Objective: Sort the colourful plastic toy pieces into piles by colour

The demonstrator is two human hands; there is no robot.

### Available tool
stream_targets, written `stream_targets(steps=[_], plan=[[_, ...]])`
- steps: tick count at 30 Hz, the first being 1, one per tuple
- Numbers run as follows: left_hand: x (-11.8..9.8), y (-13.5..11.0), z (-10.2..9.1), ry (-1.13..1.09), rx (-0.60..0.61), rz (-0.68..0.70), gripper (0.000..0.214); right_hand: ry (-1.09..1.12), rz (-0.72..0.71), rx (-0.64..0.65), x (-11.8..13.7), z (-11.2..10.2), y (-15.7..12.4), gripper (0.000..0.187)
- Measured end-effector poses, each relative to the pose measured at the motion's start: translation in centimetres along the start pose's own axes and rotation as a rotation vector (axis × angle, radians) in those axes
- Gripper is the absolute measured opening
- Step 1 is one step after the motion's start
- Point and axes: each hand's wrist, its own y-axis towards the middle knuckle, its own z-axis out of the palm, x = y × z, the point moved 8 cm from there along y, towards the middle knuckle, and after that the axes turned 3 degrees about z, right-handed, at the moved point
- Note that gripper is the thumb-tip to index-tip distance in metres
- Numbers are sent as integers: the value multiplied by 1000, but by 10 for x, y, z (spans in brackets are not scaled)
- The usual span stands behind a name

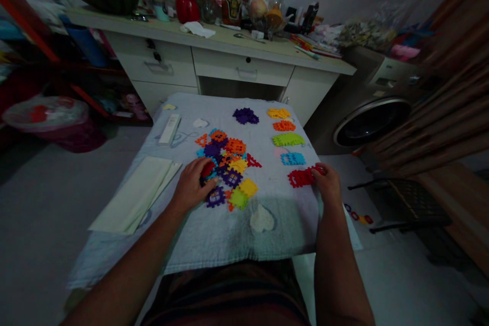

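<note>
A mixed pile of coloured plastic interlocking tiles (227, 165) lies in the middle of a cloth-covered table (225, 234). My left hand (193, 183) rests on the pile's near left side, fingers curled over a red tile (208, 169). My right hand (327, 182) pinches the right end of a row of joined red tiles (301, 177) near the table's right edge. Sorted groups lie beyond it: blue (293, 158), green (288, 139), orange (283, 126), yellow (278, 113) and purple (245, 116).
Folded pale paper (137, 193) lies on the table's left side, a white remote (169, 128) behind it. A cluttered desk (214, 46) stands beyond, a washing machine (372, 119) to the right. Loose tiles (359, 215) lie on the floor at right.
</note>
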Motion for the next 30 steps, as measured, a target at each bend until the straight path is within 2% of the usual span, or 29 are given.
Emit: stream_targets(steps=[3,8,10,12,14,15,18,20,22,25,30], plan=[[0,0,-1,-24,-2,-3,53,-112,-29,8,0,7,-3,43],[3,-1,-3,-50,-27,-19,48,-335,-79,-102,5,4,-9,38],[3,-1,-4,-50,-30,-29,47,-339,-99,-163,13,-1,-13,39],[3,-1,-4,-40,-24,-42,48,-280,-168,-154,30,-1,-19,37],[3,-1,-4,-26,-17,-55,50,-180,-270,-32,56,12,-32,34],[3,0,-4,-21,-16,-60,50,-123,-325,71,71,23,-43,31],[2,0,-5,-17,-19,-74,49,-50,-503,489,114,72,-90,23],[2,0,-5,-21,-23,-78,47,-50,-619,652,133,98,-123,25],[1,0,-6,-25,-28,-81,46,-50,-686,698,141,115,-142,35],[1,0,-7,-29,-36,-83,46,-68,-699,675,140,128,-148,41],[2,0,-6,-28,-40,-78,46,-65,-607,691,142,120,-138,22]])
